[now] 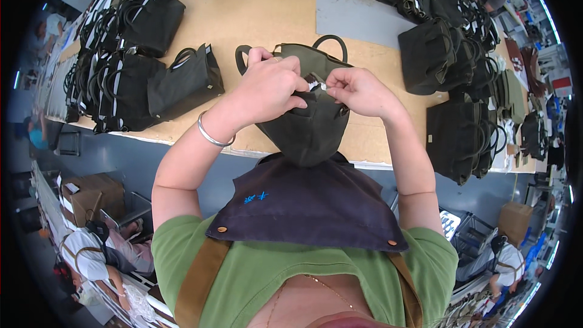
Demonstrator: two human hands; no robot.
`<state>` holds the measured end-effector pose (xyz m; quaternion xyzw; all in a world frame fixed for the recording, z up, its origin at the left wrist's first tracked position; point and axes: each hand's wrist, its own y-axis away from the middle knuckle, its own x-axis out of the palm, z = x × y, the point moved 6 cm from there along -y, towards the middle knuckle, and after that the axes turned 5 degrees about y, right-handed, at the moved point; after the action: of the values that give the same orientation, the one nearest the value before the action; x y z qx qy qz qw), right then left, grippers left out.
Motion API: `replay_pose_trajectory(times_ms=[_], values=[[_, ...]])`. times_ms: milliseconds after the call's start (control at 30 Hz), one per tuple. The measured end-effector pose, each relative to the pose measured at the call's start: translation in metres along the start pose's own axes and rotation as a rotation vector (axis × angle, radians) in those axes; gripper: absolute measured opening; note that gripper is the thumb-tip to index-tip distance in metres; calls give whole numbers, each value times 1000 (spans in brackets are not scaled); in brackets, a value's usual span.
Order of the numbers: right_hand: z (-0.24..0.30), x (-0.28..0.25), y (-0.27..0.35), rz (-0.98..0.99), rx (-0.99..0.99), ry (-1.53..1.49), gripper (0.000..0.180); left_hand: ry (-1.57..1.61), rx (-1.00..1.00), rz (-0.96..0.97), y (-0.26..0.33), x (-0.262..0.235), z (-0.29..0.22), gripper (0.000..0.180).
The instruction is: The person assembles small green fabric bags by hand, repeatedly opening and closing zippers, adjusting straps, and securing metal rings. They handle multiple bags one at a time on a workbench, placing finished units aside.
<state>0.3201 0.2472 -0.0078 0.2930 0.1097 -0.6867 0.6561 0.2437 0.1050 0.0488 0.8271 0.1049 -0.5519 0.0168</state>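
A dark olive handbag (pixel 308 133) stands at the table's near edge, close against my apron. One loop handle (pixel 331 41) rises at its far side, and another sticks out at its left. My left hand (pixel 272 84) is closed on the bag's opening at the left, thumb on the near side. From the right, my right hand (pixel 359 91) pinches at the same opening, index finger and thumb together. A small white piece (pixel 317 86) shows between the fingertips of both hands. Its kind cannot be made out, and the bag's inside is mostly hidden.
The worktable (pixel 261 18) has a tan top. A single dark bag (pixel 187 82) stands at the left beside rows of similar bags (pixel 124 85). More bags line the far edge and the right side (pixel 434 54). Other people sit behind on both sides, near cardboard boxes (pixel 91 197).
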Motion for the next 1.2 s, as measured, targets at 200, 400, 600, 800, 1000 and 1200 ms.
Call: replay_pose_trajectory(times_ms=[200, 400, 600, 800, 1000, 1200], values=[[24, 9, 0, 170, -94, 58, 2, -72, -43, 117, 2, 2, 13, 34], [26, 12, -5, 64, -197, 92, 6, 175, -41, 161, 0, -9, 16, 25], [27, 17, -4, 146, -69, -88, 7, 95, -78, 18, 9, -1, 12, 16], [24, 20, -10, 87, -92, 61, 12, 172, -9, 16, 10, 2, 8, 16], [31, 18, -2, 122, -205, 37, 17, 165, -19, -51, 11, 0, 12, 19], [32, 17, 2, 142, -121, 40, 17, 141, -53, -6, 10, 4, 10, 21]])
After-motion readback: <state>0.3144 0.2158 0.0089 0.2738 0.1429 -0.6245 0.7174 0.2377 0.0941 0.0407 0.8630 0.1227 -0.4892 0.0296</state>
